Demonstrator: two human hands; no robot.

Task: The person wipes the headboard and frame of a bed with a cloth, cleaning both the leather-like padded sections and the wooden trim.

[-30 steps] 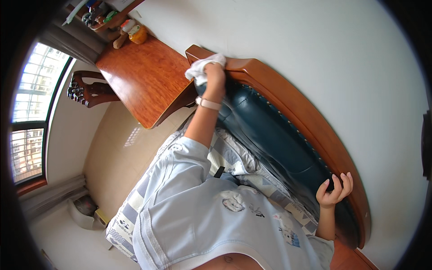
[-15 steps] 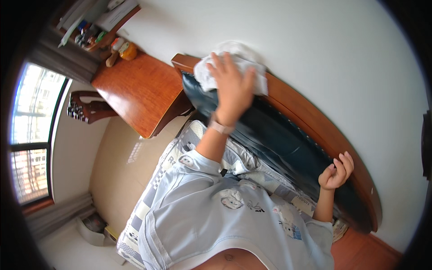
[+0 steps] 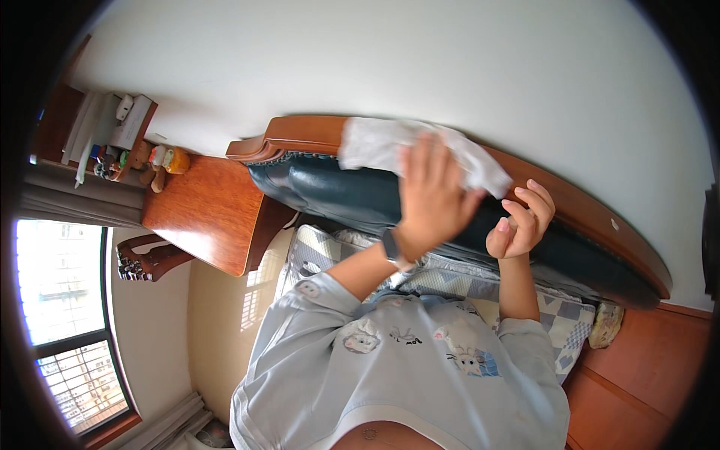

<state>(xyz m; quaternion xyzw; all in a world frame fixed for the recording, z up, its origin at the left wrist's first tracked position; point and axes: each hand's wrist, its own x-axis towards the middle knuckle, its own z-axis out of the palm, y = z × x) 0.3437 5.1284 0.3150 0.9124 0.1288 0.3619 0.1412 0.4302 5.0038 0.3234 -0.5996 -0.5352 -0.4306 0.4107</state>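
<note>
A white cloth [image 3: 382, 142] lies draped over the wooden top rail and upper dark padding of a curved headboard [image 3: 315, 180]. Flat against the cloth is my left hand [image 3: 435, 191], slightly blurred, its fingers stretched upward; a dark band is on its wrist. My right hand [image 3: 523, 225] is raised in front of the headboard just beyond the cloth's right end. Its fingers are loosely bent and apart, and nothing shows in them.
Left of the headboard stands a glossy wooden desk [image 3: 202, 206] with small soft toys [image 3: 176, 160] under a shelf. A guitar's headstock [image 3: 139, 259] leans near it. Patterned bedding [image 3: 562, 322] lies below the headboard; a wooden cabinet [image 3: 645, 367] is at right.
My left hand and the cloth have moved rightward along the headboard, and the cloth is spread wider. My right hand is now closer to it. The view has turned.
</note>
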